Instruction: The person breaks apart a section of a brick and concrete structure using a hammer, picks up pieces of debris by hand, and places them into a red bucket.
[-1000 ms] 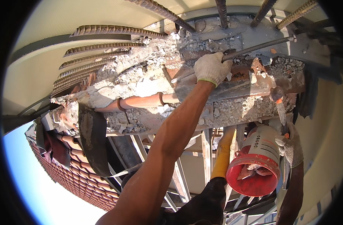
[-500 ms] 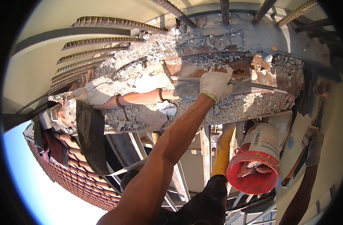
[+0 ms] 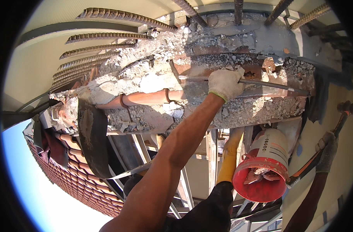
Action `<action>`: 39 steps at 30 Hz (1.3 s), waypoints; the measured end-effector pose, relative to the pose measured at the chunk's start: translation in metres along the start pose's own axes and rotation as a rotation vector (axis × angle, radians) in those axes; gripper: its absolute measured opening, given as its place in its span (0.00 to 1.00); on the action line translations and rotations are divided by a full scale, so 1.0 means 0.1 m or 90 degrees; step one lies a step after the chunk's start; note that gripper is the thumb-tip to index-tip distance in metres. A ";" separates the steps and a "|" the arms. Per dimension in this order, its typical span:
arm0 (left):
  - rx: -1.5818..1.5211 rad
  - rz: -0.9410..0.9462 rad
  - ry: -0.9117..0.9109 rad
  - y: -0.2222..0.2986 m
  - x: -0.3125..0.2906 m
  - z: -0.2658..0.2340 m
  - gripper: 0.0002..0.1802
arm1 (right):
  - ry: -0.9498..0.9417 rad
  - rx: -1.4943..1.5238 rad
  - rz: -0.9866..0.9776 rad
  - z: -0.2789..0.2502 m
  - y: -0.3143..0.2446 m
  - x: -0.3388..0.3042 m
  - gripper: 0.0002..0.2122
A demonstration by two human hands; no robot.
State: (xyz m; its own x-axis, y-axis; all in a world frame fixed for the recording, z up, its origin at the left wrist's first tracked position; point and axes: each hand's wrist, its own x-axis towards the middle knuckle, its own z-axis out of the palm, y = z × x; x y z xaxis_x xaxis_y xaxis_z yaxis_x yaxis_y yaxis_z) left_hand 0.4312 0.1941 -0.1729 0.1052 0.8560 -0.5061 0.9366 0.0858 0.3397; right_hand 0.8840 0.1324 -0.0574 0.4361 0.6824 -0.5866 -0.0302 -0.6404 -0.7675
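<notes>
My left hand (image 3: 225,84), in a white work glove, is wrapped round a long steel chisel (image 3: 267,84). The bar lies nearly level across the broken masonry (image 3: 267,106), its right end against the rubble's edge and its left end over a reddish strip. At the right, my right hand (image 3: 326,150), in a grey glove, grips a hammer (image 3: 311,164) by its dark and orange handle. The hammer's head (image 3: 346,108) is raised at the upper end, apart from the chisel.
A red-rimmed bucket (image 3: 244,170) with broken pieces in it stands below the masonry. Rusty rebars (image 3: 126,24) jut out along the top and left. An orange pipe (image 3: 151,98) runs through the rubble. A dark curved strip (image 3: 92,141) hangs near a tiled roof (image 3: 76,181). My yellow boot (image 3: 227,162) shows below.
The hammer has tilted, its head moving right and slightly down, away from the chisel. My left hand keeps its grip on the chisel. The whole view has shifted slightly.
</notes>
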 end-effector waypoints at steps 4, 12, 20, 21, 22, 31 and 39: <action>0.041 -0.012 0.005 -0.06 0.07 0.05 0.15 | -0.114 -0.188 0.024 0.51 0.12 -0.23 0.11; -0.002 -0.011 0.056 -0.02 0.08 0.06 0.17 | 0.017 0.098 0.015 0.06 0.00 -0.05 0.10; -0.101 -0.092 0.138 0.02 0.11 -0.26 0.18 | -0.178 -0.221 0.109 0.82 -0.15 -0.58 0.14; -0.115 -0.094 0.162 -0.01 0.12 -0.31 0.19 | -0.133 -0.207 0.061 0.68 -0.24 -0.61 0.13; -0.131 -0.096 0.180 -0.03 0.12 -0.29 0.19 | -0.100 -0.132 0.034 0.47 -0.31 -0.54 0.12; -0.132 -0.043 0.244 -0.07 0.05 -0.18 0.23 | -0.198 -0.190 0.031 0.68 -0.34 -0.29 0.13; -0.136 -0.082 0.247 -0.10 0.12 -0.28 0.23 | -0.035 0.074 -0.066 -0.42 -0.56 0.36 0.12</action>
State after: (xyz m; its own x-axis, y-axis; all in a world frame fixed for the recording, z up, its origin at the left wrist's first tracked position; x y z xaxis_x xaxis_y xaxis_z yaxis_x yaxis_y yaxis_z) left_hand 0.4139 0.2178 -0.1602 -0.1783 0.9557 -0.2343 0.8395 0.2720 0.4704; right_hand 0.9391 0.1782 -0.0254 0.3921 0.7630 -0.5138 -0.0927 -0.5230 -0.8473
